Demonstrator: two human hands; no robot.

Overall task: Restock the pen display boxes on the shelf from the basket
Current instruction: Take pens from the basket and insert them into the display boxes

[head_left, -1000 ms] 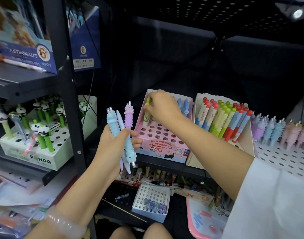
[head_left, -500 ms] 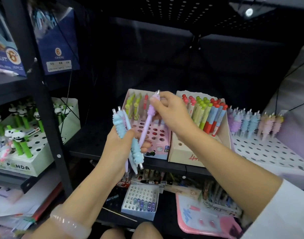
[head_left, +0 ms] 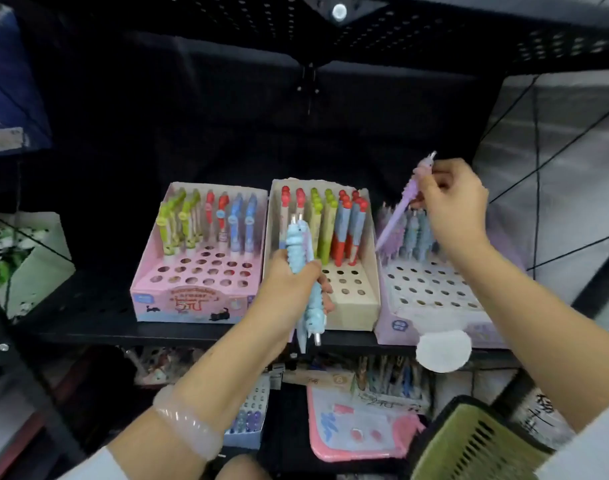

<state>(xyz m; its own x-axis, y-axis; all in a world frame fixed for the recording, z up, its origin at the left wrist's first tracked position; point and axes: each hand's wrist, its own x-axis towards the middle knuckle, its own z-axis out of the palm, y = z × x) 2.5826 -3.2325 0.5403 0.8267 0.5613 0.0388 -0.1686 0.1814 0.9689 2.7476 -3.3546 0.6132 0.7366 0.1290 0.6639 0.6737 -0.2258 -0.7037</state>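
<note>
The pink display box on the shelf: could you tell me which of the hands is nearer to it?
Left. The left hand, gripping a bunch of pens, sits just right of the pink display box. The right hand is farther right, over the lavender box, pinching a purple pen.

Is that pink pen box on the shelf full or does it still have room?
Partly filled. The pink box holds pens only along its back rows; the front rows of holes show empty.

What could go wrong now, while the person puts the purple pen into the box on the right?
The purple pen is tilted in the right hand, so its tip may miss a hole in the lavender box or knock the standing pens. The left hand grips several blue pens; one might slip out.
</note>
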